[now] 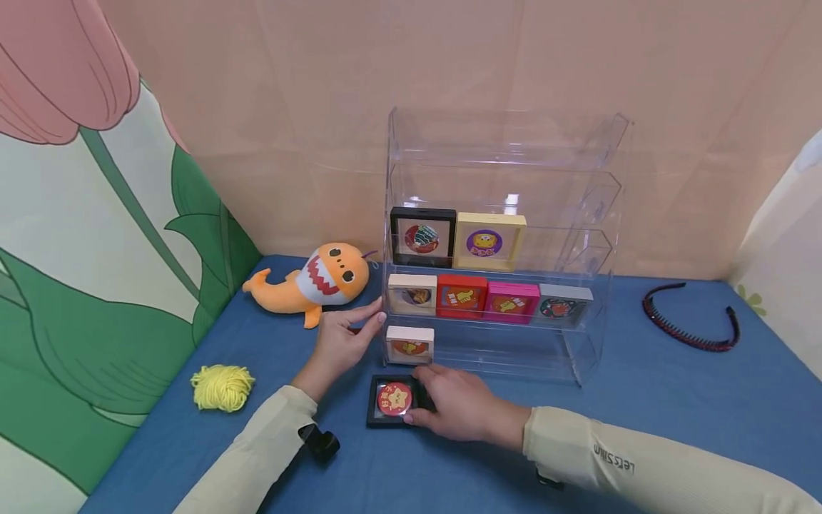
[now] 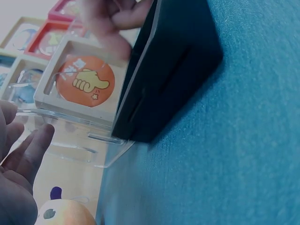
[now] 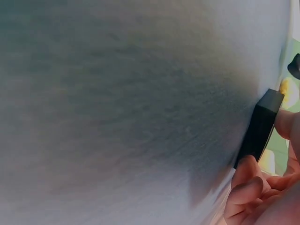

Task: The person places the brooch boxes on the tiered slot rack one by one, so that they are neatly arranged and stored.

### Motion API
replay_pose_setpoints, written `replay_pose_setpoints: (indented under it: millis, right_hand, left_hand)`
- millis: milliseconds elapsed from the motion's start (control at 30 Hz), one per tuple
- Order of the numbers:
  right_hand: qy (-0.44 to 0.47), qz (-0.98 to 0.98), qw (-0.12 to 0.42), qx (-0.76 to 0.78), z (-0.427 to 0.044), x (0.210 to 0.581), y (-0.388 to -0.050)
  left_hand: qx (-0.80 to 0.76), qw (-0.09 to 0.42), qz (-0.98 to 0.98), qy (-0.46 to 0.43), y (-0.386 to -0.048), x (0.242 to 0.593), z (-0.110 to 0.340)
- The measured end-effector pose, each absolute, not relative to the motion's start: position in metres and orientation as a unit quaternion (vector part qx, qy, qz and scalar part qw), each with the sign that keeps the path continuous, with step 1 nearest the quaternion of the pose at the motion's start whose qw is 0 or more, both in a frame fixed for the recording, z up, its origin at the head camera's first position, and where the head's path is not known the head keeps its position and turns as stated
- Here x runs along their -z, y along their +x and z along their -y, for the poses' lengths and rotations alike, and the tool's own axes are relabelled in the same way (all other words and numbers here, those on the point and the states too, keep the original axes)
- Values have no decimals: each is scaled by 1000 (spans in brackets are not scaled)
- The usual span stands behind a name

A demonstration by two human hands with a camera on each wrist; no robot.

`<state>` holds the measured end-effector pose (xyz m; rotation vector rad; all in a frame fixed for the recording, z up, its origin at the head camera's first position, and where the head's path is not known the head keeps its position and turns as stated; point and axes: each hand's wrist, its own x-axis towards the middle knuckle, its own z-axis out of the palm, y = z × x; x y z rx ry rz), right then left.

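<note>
My right hand [image 1: 459, 405] grips a small black display frame [image 1: 373, 404] by its right side, thumb at the front. Inside the frame shows a round red badge [image 1: 394, 398] with a yellow star. The frame is low before the clear acrylic rack [image 1: 501, 357]; whether it touches the table cannot be told. At the rack's left edge, my left hand [image 1: 339, 348] touches the side with its fingers [image 2: 35, 150] fairly straight. Just beside that hand, a white frame [image 1: 410, 345] with a thumbs-up badge stands on the lowest tier.
Above it stand white, red [image 1: 461, 296], pink and grey frames, then black [image 1: 422, 237] and cream [image 1: 489, 241] ones. An orange shark plush [image 1: 315, 280] and yellow yarn [image 1: 222, 388] lie left; a dark headband [image 1: 693, 341] lies right. A wall closes the back.
</note>
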<state>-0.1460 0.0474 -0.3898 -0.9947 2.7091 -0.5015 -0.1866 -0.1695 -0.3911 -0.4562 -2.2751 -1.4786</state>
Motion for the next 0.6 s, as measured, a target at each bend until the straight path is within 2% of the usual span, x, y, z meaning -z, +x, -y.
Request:
replay_pose_setpoints:
  millis: [300,600]
  right_hand:
    - [-345,-912,112,193,-82,388,-131]
    - [-325,-908,132,230,-122,388,-116]
  left_hand:
    - [513,190,823,-155,-161,354,157]
    - [522,193,815,-159,-182,384,166]
